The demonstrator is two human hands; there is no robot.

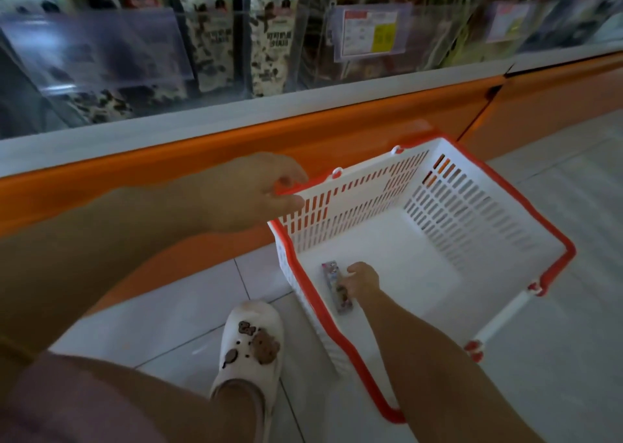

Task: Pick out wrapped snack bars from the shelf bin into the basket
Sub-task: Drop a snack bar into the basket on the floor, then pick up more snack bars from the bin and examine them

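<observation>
Pale floor tiles [573, 341] run along the foot of a shop shelf with an orange base [337, 132]. Above and beyond the left grip [256, 193] are clear plastic bins [101, 48]. Two upright cow-print packs [212, 38] show plainly behind them, and others to their left are too blurred to count. Two price labels [369, 33] hang on the bin fronts, their print unreadable.

One basket [472, 213] stands on the floor, white and slotted with a red rim. One white-and-red handle [505, 314] hangs down its side, to the right of the right grip [362, 279]. The left grip curls its fingers over the red edge at the basket's far-left corner.

The right grip reaches down inside the basket, thumb and fingertips pinching the long right edge of one snack bar [332, 275]. This bar lies just left of the grip, low against the basket floor and close to the near-left wall. Whether it fully rests there I cannot tell. It is narrow and oblong in a pale pinkish-grey wrapper with small multicoloured print and a darker brown patch toward its near end. The lettering is too blurred to read.

Left of the right grip, outside the basket, one white clog [249, 345] with brown bear charms stands on the tiles.
</observation>
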